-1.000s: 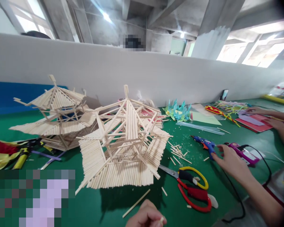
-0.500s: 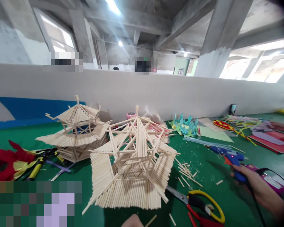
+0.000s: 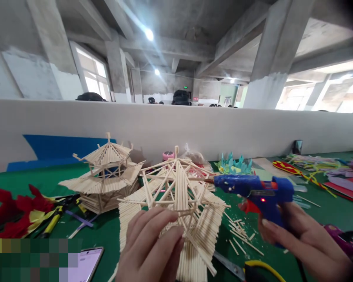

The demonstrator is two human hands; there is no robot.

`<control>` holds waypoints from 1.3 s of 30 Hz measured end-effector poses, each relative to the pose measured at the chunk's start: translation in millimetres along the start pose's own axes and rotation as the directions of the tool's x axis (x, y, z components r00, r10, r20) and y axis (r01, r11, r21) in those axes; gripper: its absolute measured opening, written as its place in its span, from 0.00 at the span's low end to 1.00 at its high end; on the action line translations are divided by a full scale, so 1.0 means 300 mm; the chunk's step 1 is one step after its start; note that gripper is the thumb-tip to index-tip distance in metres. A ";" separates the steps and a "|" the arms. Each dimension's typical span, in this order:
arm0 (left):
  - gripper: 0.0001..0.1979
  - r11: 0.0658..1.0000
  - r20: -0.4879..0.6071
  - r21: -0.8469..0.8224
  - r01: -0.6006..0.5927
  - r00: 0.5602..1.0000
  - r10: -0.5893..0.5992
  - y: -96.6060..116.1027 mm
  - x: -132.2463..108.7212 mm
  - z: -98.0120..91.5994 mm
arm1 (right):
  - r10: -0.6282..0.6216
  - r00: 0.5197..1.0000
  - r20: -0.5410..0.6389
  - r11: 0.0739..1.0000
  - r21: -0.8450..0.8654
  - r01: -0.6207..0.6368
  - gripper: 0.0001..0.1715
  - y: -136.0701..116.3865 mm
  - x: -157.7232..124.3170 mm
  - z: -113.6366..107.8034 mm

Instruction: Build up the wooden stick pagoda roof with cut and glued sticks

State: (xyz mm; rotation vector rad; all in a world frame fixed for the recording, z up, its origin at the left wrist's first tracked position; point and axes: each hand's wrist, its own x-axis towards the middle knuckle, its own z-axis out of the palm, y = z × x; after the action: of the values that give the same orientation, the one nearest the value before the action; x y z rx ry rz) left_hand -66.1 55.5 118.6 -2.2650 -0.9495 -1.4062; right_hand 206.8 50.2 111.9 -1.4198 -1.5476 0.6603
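Left hand (image 3: 150,246) in front of the near stick model (image 3: 181,186), its back to the viewer, fingers bent and drawn toward the thumb; cannot tell whether a small piece is pinched between the tips. The hand hides part of the model's lower front. Right hand (image 3: 302,235) wrapped round the grip of a blue glue gun (image 3: 250,186), nozzle pointing left at the upper right side of the model; cannot tell if the tip touches it. Small red light lit on the gun's body; orange-red trigger below, near the fingers. The near model stands mid-table on the green tabletop (image 3: 107,231): lower roof of closely laid pale sticks, upper roof mostly open framing with one strip of sticks filled in at the front, short post at the peak. To its left and farther back, a second stick model (image 3: 108,172), upper roof covered, tips upturned. Right of the near model, loose cut sticks (image 3: 241,233) scattered; below them scissors (image 3: 231,266), partly out of frame, one yellow handle loop showing. Behind the gun, a teal folded-paper piece (image 3: 237,164). Far left, red and yellow material (image 3: 20,207) beside yellow-and-black tools (image 3: 53,221). Lower left, a phone (image 3: 91,260) lies flat, partly masked by pixelation. White partition (image 3: 194,121) along the back; blue sheet (image 3: 59,150) leaning at its left.
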 end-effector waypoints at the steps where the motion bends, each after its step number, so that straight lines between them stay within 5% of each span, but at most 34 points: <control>1: 0.09 0.999 0.024 0.020 -0.031 0.999 0.030 -0.013 0.003 0.001 | -0.011 1.000 -0.002 1.000 -0.018 0.011 0.22 -0.013 -0.001 0.011; 7: 0.11 0.996 0.058 0.024 -0.084 0.995 0.082 -0.058 0.006 0.024 | -0.124 0.991 0.059 0.966 -0.221 0.134 0.29 -0.041 0.024 0.030; 17: 0.12 0.998 0.016 -0.007 -0.057 0.998 0.057 -0.080 -0.020 0.062 | -0.158 0.984 0.084 0.931 -0.320 0.177 0.31 -0.021 0.034 0.037; 27: 0.11 0.998 0.022 -0.007 -0.069 0.997 0.069 -0.069 -0.011 0.062 | -0.180 0.981 0.073 0.924 -0.330 0.194 0.28 -0.084 0.045 0.061; 39: 0.11 0.998 0.008 -0.036 -0.055 0.998 0.055 -0.072 -0.019 0.063 | -0.204 0.974 0.096 0.907 -0.356 0.225 0.27 -0.065 0.047 0.051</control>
State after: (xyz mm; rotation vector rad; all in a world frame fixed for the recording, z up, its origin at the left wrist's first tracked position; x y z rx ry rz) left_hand -69.8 80.1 103.0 -2.3069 -0.8640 -1.4024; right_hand 185.2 62.6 125.4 -1.4754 -1.9124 0.2880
